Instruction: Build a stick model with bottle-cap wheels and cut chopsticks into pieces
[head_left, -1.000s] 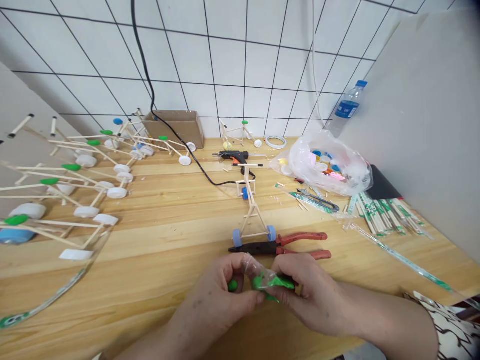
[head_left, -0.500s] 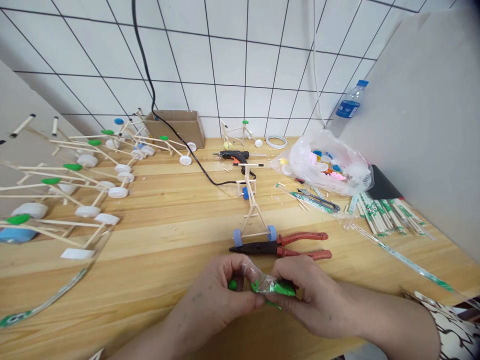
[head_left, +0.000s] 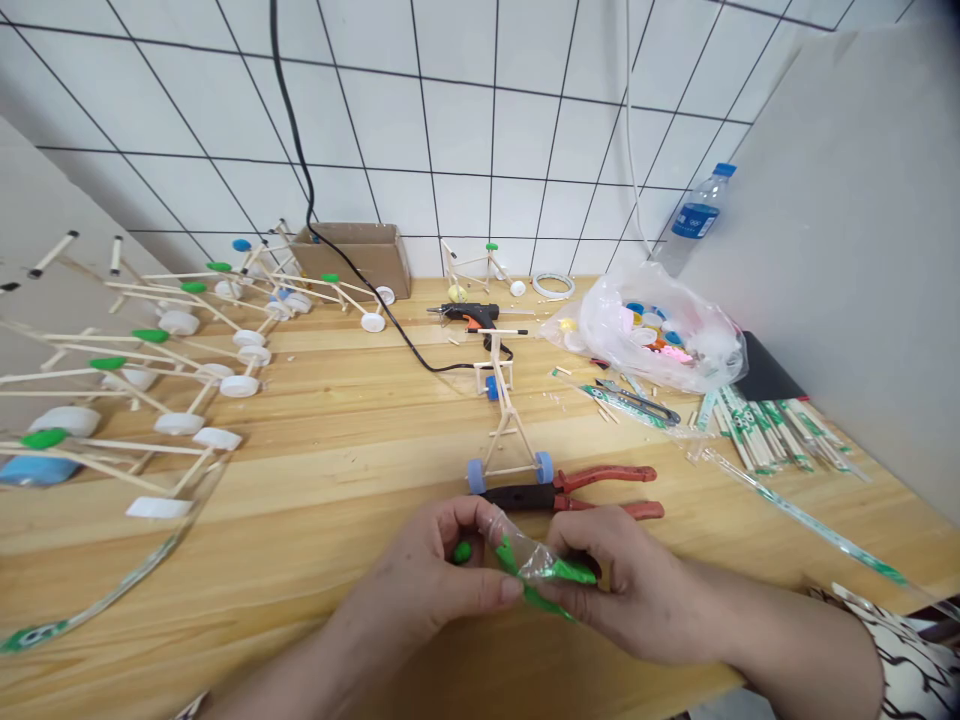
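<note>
Both hands meet near the front edge of the wooden table (head_left: 315, 470). My left hand (head_left: 435, 580) is closed, its fingers pinching a clear plastic wrapper with green print (head_left: 536, 572), and a small green piece (head_left: 463, 551) shows between its fingers. My right hand (head_left: 622, 590) is closed on the other end of the same wrapper. Just beyond the hands lie red-handled pliers (head_left: 592, 490) and a small stick-built cart with blue wheels (head_left: 506, 440).
Several stick carts with white wheels and green caps (head_left: 172, 340) crowd the left. A glue gun (head_left: 469, 313) with a black cord, a cardboard box (head_left: 356, 255), a bag of caps (head_left: 652, 330), wrapped chopsticks (head_left: 765, 425) and a water bottle (head_left: 694, 215) stand farther back and right.
Both hands have kept working the wrapper and shifted slightly up and away. The green piece now sits higher in my left hand. Nothing else on the table moved.
</note>
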